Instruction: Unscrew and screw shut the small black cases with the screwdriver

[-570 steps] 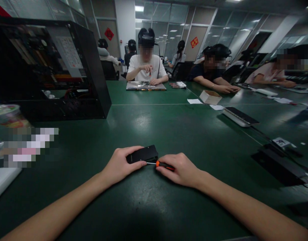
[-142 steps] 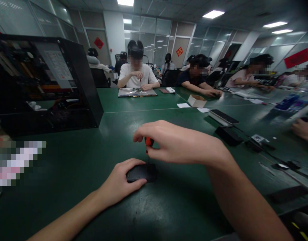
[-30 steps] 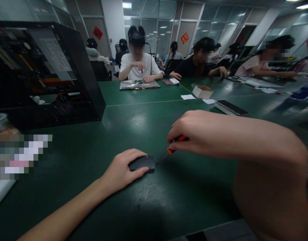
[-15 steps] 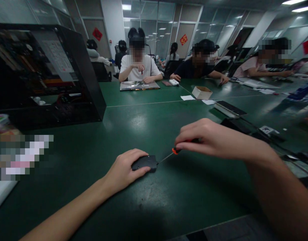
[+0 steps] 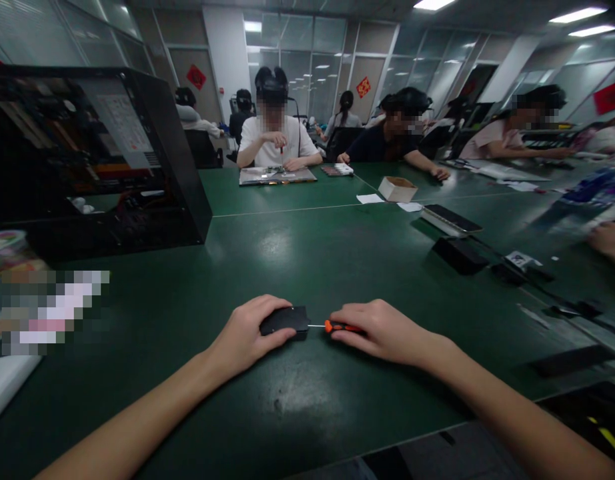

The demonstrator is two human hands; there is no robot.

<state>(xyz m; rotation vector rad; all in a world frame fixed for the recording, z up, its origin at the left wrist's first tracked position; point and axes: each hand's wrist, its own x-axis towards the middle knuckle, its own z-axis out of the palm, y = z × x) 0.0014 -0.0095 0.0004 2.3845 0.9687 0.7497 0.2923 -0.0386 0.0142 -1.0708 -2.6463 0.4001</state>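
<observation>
A small flat black box [image 5: 284,321] lies on the green tabletop [image 5: 272,267], its exact kind unclear. My left hand [image 5: 255,328] grips it from the left, thumb on the near side and fingers over the far side. In my right hand [image 5: 375,327] is a screwdriver [image 5: 332,326] with an orange and black handle, closed in the fingers. Its thin shaft lies nearly level and points left, the end meeting the right side of the box. Whether the tip sits inside the box or only against it, I cannot tell.
An open black computer case [image 5: 172,160] stands at the left. To the right are a phone-like slab on a box [image 5: 450,220], a black block [image 5: 460,255] and cables. Further back stands an open carton [image 5: 397,190]. Co-workers sit across the table, one with a screwdriver over a panel [image 5: 277,176].
My right hand has come down and turned, bringing the screwdriver from a slant to nearly level, its shaft now against the box's side. My left hand still grips the box.
</observation>
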